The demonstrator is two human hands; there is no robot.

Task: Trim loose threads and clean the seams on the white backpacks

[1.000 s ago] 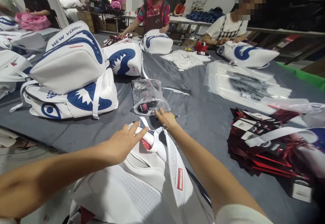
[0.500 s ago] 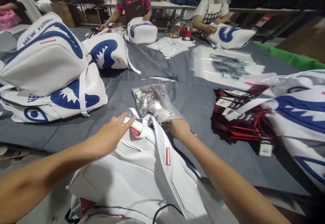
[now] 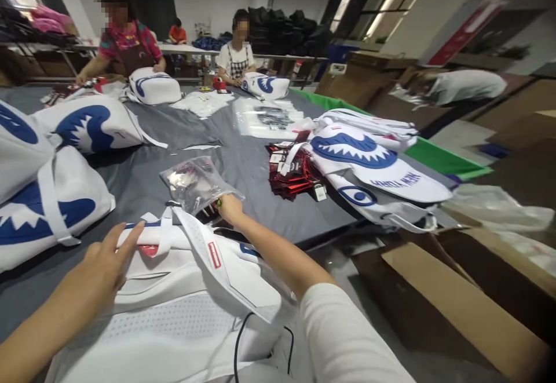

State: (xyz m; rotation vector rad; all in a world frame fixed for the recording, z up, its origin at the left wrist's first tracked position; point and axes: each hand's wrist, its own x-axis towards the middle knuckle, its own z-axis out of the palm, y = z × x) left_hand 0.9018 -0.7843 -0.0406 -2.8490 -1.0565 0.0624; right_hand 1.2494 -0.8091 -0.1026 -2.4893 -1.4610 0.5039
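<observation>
- Right hand [image 3: 229,208] has its grip pinched on the near edge of a clear plastic bag [image 3: 194,185], fingers pressed together on the film; the bag is lifted off the grey table [image 3: 243,166] and slants up and to the left from the hand.
- Left hand [image 3: 104,261] lies flat with its fingers spread loosely, holding nothing; its fingertips rest on the top edge of the white backpack [image 3: 174,307] that lies on the near edge of the table, right in front of the person.
- White strap with a small red label [image 3: 214,254] runs from the top of the backpack down across its back panel, passing under the right forearm.
- Small dark and red pieces show through the bag's film; what they are cannot be told.
- Against the picture half a second ago, the bag sits higher and more tilted in the right hand, and the view has swung to the right, so cardboard boxes [image 3: 456,296] beside the table now show.
- One second ago the bag lay flat on the table with the right hand only touching its near end.
- Left hand has stayed on the top of the backpack through all three pictures.
- Stack of red and black tags [image 3: 290,173] lies on the table beyond the right hand, just beside a shark-face backpack [image 3: 369,166] to its right.
- More shark-face backpacks [image 3: 52,197] are heaped at the left, and other people work at the far end of the table.
</observation>
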